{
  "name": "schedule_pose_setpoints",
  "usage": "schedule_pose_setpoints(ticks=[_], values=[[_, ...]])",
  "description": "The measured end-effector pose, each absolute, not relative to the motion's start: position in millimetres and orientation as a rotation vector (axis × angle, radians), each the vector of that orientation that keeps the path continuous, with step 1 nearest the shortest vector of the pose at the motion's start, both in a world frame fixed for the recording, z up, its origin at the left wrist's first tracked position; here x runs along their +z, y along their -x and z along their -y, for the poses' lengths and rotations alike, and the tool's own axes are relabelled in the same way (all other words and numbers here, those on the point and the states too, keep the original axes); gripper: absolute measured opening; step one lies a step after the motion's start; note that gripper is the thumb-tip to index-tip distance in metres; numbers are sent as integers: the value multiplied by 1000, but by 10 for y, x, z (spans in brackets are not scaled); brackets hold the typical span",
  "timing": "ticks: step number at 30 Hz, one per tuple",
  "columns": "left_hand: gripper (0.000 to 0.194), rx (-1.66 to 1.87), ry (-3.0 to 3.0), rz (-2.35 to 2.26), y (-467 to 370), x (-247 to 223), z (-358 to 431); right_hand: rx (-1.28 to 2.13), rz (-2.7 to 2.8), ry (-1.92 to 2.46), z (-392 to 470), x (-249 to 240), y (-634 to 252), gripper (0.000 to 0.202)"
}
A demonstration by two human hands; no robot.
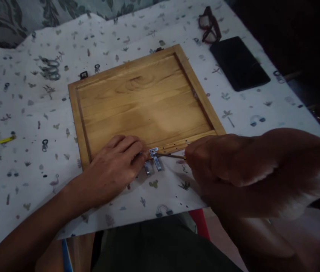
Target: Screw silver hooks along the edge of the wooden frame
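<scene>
A wooden framed panel [148, 94] lies flat on the table, angled to the camera. At its near edge sits a small silvery metal bracket [154, 154] with two prongs sticking out over the cloth. My left hand [117, 160] rests on the panel's near edge with bent fingers, thumb and fingertips closed at the bracket's left side. My right hand [219, 158] is closed around a screwdriver [171, 155]. Its handle is hidden in the fist, and the thin shaft points left, its tip at the bracket. Small dark dots run along the near frame strip.
A patterned cloth [35, 113] covers the table. At the far right lie glasses [210, 25] and a black tablet-like slab [239, 63]. Small dark fittings [84, 74] show at the panel's far edge. A yellow strip [3, 139] lies at left.
</scene>
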State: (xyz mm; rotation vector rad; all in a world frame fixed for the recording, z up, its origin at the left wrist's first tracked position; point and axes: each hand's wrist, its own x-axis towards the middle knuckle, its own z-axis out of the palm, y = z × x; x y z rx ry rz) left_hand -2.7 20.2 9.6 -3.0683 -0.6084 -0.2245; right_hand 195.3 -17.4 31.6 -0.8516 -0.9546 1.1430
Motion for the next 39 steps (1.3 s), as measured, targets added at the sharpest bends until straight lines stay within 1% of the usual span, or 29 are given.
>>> schedule_pose_setpoints(ticks=[3,7,9,14,16,19,21,24,30,35,39], values=[[32,-230,3084,598,27,113,-207,1201,1038,834,222,212,-2106,60],[30,-224,3089,592,35,120,-211,1254,1142,785,251,94,-2264,29],[28,-225,3091,582,41,116,-211,1278,1168,770,248,78,-2278,23],[28,-278,3054,584,27,93,-201,1211,1086,834,226,145,-2141,41],[28,-294,3051,596,16,72,-197,1177,1073,829,219,177,-2057,46],[24,-337,3069,616,8,32,-201,1015,959,835,217,204,-1955,54],[23,-348,3080,635,11,7,-208,1004,940,843,219,212,-1925,57],[23,-322,3086,651,22,-14,-218,1072,985,851,213,219,-1914,58],[27,-282,3078,708,45,20,-227,980,940,779,165,219,-1826,65],[26,-336,3040,829,206,151,-230,893,997,676,165,163,-1778,59],[27,-480,2990,901,399,233,-77,867,1014,641,147,133,-1765,55]])
